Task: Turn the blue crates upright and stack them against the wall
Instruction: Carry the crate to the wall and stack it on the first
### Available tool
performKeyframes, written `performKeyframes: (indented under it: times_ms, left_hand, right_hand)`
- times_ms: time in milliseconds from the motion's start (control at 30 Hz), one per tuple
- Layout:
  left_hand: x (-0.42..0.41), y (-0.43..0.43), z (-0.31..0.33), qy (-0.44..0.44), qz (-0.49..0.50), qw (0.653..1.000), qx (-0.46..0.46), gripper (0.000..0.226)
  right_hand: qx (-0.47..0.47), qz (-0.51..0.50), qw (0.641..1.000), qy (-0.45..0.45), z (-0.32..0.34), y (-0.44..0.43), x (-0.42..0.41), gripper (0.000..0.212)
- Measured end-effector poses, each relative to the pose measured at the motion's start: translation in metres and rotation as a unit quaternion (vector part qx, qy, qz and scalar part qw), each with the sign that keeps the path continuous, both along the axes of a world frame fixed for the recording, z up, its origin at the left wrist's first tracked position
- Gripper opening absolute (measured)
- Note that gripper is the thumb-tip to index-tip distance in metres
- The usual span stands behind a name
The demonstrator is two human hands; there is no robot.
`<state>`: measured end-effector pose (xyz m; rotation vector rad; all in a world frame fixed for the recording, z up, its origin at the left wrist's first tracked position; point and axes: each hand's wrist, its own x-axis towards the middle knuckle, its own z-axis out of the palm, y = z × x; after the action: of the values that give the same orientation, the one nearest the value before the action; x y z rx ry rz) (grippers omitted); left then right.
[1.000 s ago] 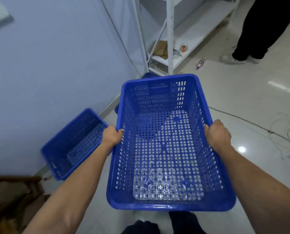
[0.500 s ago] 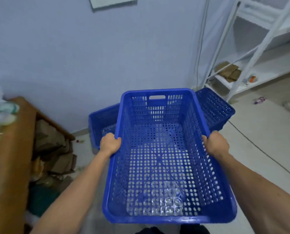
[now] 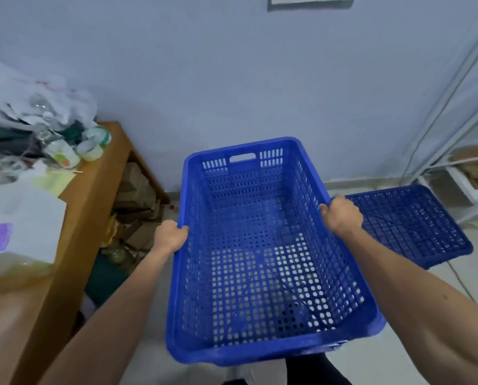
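I hold a blue perforated crate (image 3: 262,262) upright in front of me, above the floor, its handle slot facing the wall (image 3: 232,79). My left hand (image 3: 168,235) grips its left rim and my right hand (image 3: 341,215) grips its right rim. A second blue crate (image 3: 407,226) lies on the floor to the right, behind my right hand, showing a gridded face; whether it is upright I cannot tell. Whatever sits under the held crate is hidden.
A wooden table (image 3: 87,207) stands at the left, cluttered with bags, cups (image 3: 89,150) and a white box (image 3: 18,220), with cardboard stuffed beneath it. A white metal shelf (image 3: 462,162) is at the right. A cable (image 3: 457,276) runs across the floor.
The view has swung left, so the wall now faces me and the table has come into view. The held crate stays in both hands; the other crate now sits to its right.
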<state>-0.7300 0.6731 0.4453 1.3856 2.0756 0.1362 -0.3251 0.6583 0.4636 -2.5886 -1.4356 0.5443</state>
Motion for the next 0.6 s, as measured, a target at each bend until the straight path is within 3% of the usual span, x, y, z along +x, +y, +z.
performKeyframes:
  times_ms: [167,433,600]
  left_hand:
    - [0.013,0.039,-0.017,0.014,0.067,0.997,-0.022,0.037]
    - [0.054,0.071,-0.033,-0.059,0.229,0.969,-0.069,0.027]
    - [0.073,0.072,-0.078,-0.109,0.335,0.934,-0.060,0.029]
  right_hand:
    - [-0.026,0.059,0.998,0.015,-0.033,0.099,0.014,0.039]
    - [-0.061,0.183,0.981,0.011,-0.066,0.236,0.016,0.040]
    - [-0.085,0.291,0.947,-0.104,-0.076,0.306,-0.012,0.039]
